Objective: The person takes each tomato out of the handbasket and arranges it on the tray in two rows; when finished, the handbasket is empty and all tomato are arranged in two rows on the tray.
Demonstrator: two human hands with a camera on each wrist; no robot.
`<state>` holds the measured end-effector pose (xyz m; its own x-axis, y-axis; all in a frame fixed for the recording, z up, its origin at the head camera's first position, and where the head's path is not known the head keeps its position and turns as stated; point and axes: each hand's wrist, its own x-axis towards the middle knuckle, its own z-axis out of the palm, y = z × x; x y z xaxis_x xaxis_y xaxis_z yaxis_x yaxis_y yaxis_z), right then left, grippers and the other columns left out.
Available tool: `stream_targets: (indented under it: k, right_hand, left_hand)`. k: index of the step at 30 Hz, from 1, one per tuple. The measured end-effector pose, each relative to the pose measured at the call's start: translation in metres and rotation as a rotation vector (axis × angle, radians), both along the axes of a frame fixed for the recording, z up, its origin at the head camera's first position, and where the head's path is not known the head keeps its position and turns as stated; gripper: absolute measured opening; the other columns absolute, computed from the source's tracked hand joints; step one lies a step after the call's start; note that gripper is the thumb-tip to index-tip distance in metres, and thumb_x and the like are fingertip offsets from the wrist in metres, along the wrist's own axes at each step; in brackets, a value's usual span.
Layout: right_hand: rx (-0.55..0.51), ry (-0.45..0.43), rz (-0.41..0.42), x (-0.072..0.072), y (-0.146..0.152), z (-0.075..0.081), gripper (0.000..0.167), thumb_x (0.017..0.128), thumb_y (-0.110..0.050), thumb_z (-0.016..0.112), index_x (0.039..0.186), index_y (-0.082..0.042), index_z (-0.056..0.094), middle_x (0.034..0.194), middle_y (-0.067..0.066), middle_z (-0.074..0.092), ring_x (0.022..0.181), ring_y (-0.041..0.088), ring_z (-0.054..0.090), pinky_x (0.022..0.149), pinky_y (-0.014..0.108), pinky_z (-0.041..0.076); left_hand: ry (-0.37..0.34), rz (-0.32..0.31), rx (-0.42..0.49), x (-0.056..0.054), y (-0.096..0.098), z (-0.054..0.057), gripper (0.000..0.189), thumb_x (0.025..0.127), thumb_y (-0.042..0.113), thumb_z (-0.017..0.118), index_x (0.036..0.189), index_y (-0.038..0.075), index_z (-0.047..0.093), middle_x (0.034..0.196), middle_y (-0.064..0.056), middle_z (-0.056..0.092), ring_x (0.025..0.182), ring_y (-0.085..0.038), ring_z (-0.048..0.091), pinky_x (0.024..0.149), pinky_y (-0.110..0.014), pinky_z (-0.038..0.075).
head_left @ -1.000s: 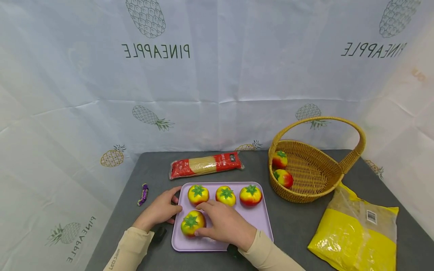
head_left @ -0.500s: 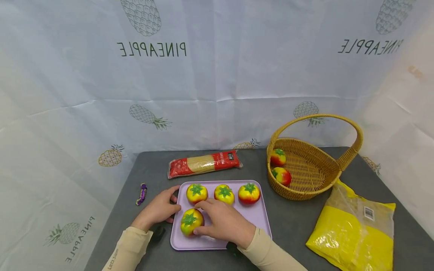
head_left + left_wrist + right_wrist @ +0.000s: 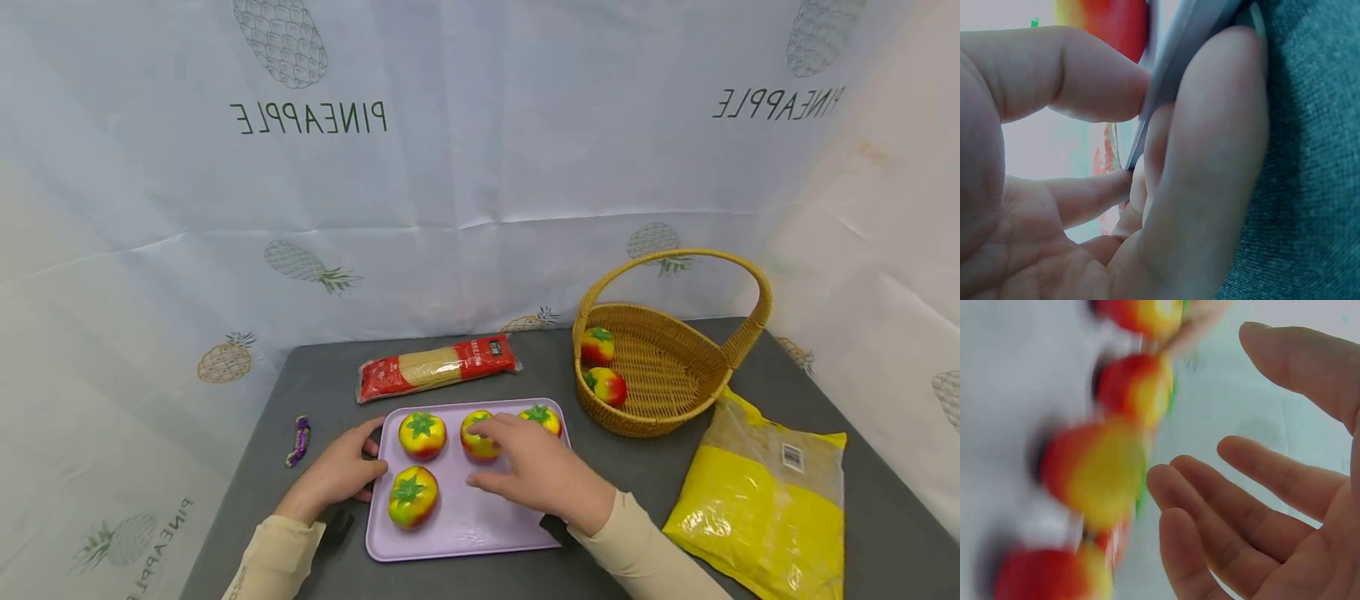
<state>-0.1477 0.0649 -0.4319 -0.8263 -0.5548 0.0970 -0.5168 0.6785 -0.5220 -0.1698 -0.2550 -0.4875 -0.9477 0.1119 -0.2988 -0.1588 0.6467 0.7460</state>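
The tray (image 3: 480, 533) lies under your right hand (image 3: 551, 467), its fingers spread, thumb apart. Your left hand (image 3: 337, 467) pinches the tray's left edge. The middle fruit (image 3: 477, 447) sits right by your right fingertips; two fruits (image 3: 422, 436) lie left of them.

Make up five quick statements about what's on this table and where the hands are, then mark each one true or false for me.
1. Four red-and-yellow fruits sit on the purple tray. True.
2. The basket shows three fruits inside. False: it shows two.
3. The left hand touches the tray's edge. True.
4. The right hand is gripping a fruit. False: it holds nothing and hovers over the tray.
5. The yellow bag lies inside the basket. False: it lies on the table, beside the basket.
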Motion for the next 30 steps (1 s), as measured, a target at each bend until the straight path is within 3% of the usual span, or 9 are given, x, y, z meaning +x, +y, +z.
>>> stream_targets:
  k: [7, 15, 21, 30]
  right_hand:
    - [0.101, 0.097, -0.194, -0.018, 0.072, 0.018, 0.056, 0.090, -0.037, 0.088, 0.139, -0.016, 0.070, 0.131, 0.004, 0.074, 0.109, 0.022, 0.072, 0.095, 0.044, 0.065]
    - [0.185, 0.165, -0.269, -0.038, 0.134, 0.023, 0.056, 0.090, -0.024, 0.088, 0.140, -0.006, 0.068, 0.132, 0.016, 0.072, 0.111, 0.033, 0.071, 0.100, 0.054, 0.063]
    - [0.235, 0.144, -0.271, -0.058, 0.148, 0.019, 0.054, 0.090, -0.020, 0.088, 0.139, -0.004, 0.069, 0.133, 0.020, 0.071, 0.118, 0.037, 0.069, 0.105, 0.058, 0.061]
    - [0.270, 0.051, -0.290, -0.074, 0.152, 0.017, 0.054, 0.088, -0.014, 0.088, 0.139, -0.006, 0.070, 0.131, 0.017, 0.070, 0.105, 0.029, 0.069, 0.098, 0.052, 0.064]
  left_hand:
    - [-0.001, -0.002, 0.004, 0.001, -0.003, 0.002, 0.080, 0.091, 0.006, 0.075, 0.163, 0.004, 0.041, 0.110, -0.016, 0.057, 0.075, -0.023, 0.064, 0.057, -0.038, 0.066]
    - [-0.009, -0.007, 0.004, -0.001, 0.001, -0.001, 0.081, 0.091, 0.008, 0.076, 0.164, 0.005, 0.041, 0.111, -0.015, 0.057, 0.078, -0.022, 0.064, 0.058, -0.038, 0.066]
    - [-0.012, 0.004, 0.003, -0.001, -0.002, -0.003, 0.081, 0.091, 0.008, 0.077, 0.164, 0.006, 0.041, 0.113, -0.015, 0.058, 0.078, -0.022, 0.064, 0.058, -0.038, 0.066]
    - [-0.004, 0.007, 0.016, -0.003, -0.001, -0.004, 0.080, 0.090, 0.006, 0.076, 0.163, 0.007, 0.043, 0.110, -0.015, 0.057, 0.076, -0.022, 0.064, 0.056, -0.039, 0.066]
